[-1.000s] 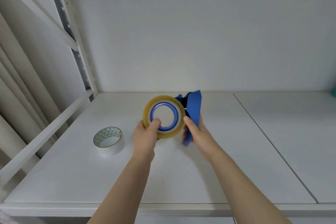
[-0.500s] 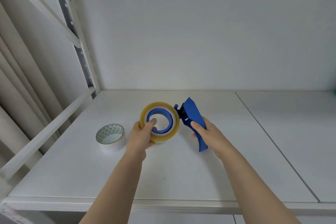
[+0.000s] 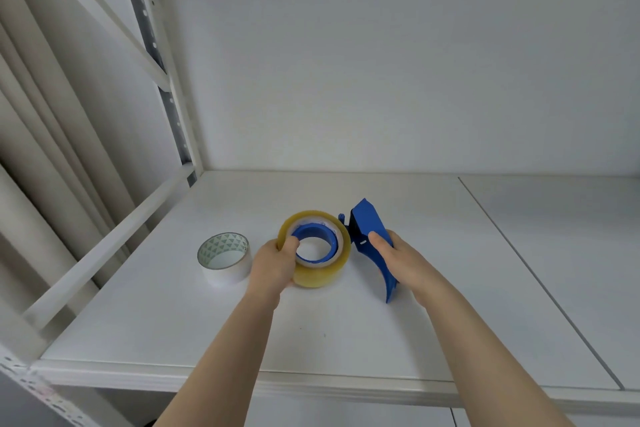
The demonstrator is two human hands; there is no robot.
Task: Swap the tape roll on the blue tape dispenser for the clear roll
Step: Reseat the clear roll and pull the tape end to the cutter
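Observation:
A yellowish tape roll [image 3: 320, 276] sits on the blue hub of the blue tape dispenser [image 3: 372, 236], low over the white shelf [image 3: 346, 333]. My left hand [image 3: 275, 265] grips the roll's left rim, thumb hooked inside the ring. My right hand [image 3: 403, 262] holds the dispenser's blue handle, thumb on its top face. A whitish clear roll [image 3: 224, 258] with a green triangle pattern inside its core lies flat on the shelf, just left of my left hand.
The shelf's back wall [image 3: 381, 80] is close behind. A slanted rail [image 3: 114, 239] and an upright post [image 3: 166, 87] bound the left side. A seam [image 3: 519, 260] splits the shelf boards on the right. The front edge [image 3: 311, 381] lies under my forearms.
Both hands have lowered the dispenser and roll toward the shelf and tilted them flatter. The handle has swung from upright to pointing toward me. The clear roll has not moved.

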